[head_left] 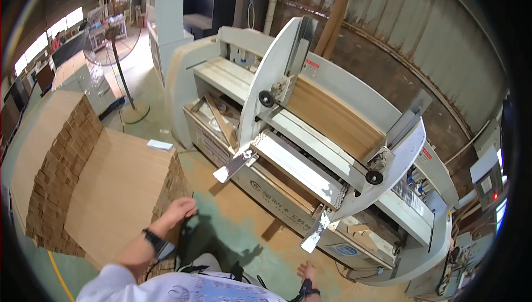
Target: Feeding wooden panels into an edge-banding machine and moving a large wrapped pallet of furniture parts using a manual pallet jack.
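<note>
My left hand (178, 210) rests on the near right edge of a low stack of flat cardboard sheets (119, 185), fingers curled over the edge; a dark watch sits on that wrist. My right hand (306, 272) hangs low with fingers spread, holding nothing, just in front of the white feeder machine (310, 136). A pile of brown cardboard sheets (327, 116) lies stacked in the machine's feed tray between two white side guides.
A taller stack of cardboard (52, 152) stands at the left behind the low one. A pedestal fan (119, 47) stands beyond it. A control panel (487, 183) sits at the right. Green floor lies between the stacks and machine.
</note>
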Demonstrator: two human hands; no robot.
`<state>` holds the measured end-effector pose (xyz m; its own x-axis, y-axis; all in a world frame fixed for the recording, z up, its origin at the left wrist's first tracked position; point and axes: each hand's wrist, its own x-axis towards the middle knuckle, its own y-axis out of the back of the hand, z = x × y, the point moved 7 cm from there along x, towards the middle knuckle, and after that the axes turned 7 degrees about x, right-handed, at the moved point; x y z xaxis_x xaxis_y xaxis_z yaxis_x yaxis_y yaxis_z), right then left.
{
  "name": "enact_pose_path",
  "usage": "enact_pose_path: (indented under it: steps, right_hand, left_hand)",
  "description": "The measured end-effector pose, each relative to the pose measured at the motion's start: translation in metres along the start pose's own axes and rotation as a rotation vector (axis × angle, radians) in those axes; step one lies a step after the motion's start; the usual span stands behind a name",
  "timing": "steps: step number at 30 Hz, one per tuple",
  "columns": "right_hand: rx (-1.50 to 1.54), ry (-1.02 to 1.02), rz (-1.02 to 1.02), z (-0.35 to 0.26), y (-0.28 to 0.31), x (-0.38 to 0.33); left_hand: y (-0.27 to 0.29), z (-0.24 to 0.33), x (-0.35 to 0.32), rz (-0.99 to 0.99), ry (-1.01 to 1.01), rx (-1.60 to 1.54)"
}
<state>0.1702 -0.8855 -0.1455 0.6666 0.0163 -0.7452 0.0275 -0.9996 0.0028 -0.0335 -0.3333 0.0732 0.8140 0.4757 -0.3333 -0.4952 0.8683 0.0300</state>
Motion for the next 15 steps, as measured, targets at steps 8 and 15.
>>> enact_pose_path:
  steps: [8, 15]
  right_hand:
    - [-0.069, -0.355, 0.13, 0.067, 0.052, -0.115]
    - [-0.033, -0.446, 0.285, 0.025, -0.003, -0.129]
  left_hand:
    - [-0.096, 0.041, 0.301, 0.003, -0.267, 0.414]
    - [-0.135, 0.031, 0.486, 0.073, -0.273, 0.569]
